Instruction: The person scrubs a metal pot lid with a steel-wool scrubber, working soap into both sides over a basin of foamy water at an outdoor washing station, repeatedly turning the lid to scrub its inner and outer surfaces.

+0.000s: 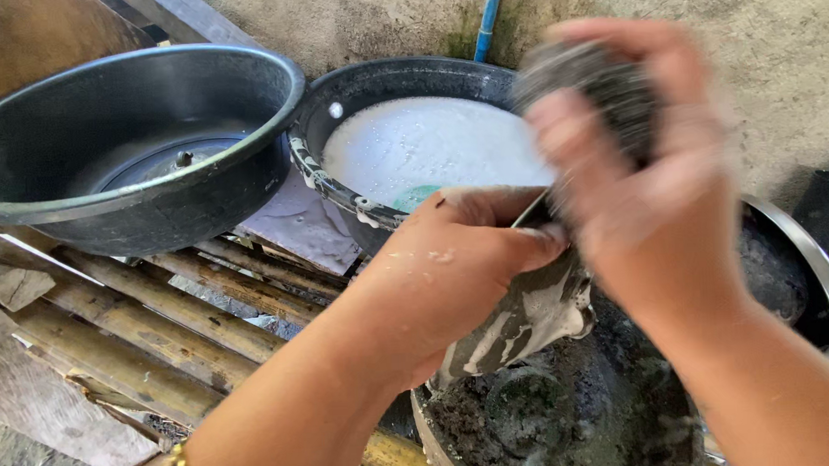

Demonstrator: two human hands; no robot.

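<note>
Head view, left hand [453,259] gripping sooty utensil [521,317] angled down-left, blurred right hand [636,186] apparently clutching scrubber [594,85].

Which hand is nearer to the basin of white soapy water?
Left. The left hand overlaps the soapy-water basin's near rim, gripping a soapy utensil; the right hand holds a scrubber farther right.

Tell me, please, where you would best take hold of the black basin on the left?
Grip the black basin by its rolled rim, both hands on opposite sides. It sits tilted on the bamboo slats, and the near rim is free, so come from the front.
</note>
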